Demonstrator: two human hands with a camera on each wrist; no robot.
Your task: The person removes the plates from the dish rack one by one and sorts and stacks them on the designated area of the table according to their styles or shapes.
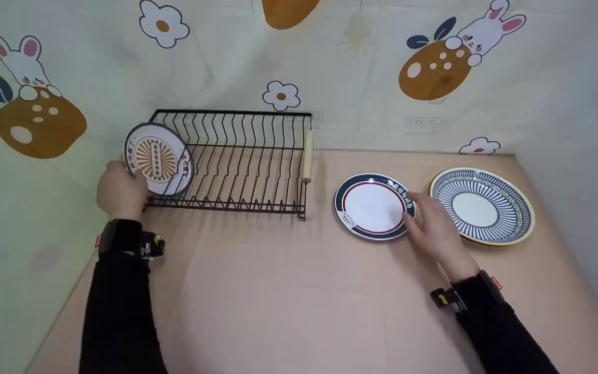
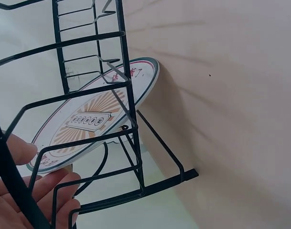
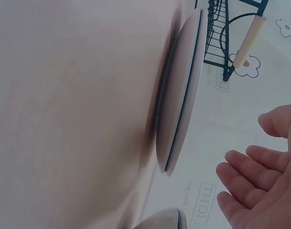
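At the left end of a black wire dish rack (image 1: 255, 211), my left hand (image 1: 121, 193) pinches the edge of a white plate with an orange sunburst (image 1: 166, 143). The left wrist view shows this sunburst plate (image 2: 88, 119) tilted among the wires, my thumb on one face and fingers behind. My right hand (image 1: 436, 228) hovers by the right rim of a white plate with a dark blue border (image 1: 371, 208). In the right wrist view, that hand (image 3: 262, 176) has fingers spread, apart from the plates (image 3: 181, 95), whose edges look stacked.
A larger patterned dish (image 1: 475, 208) with a yellow rim lies right of the blue-bordered plate. The rack has a pale wooden handle (image 1: 308, 156) on its right side. A printed cloth (image 1: 351, 67) hangs behind the beige table (image 1: 288, 296).
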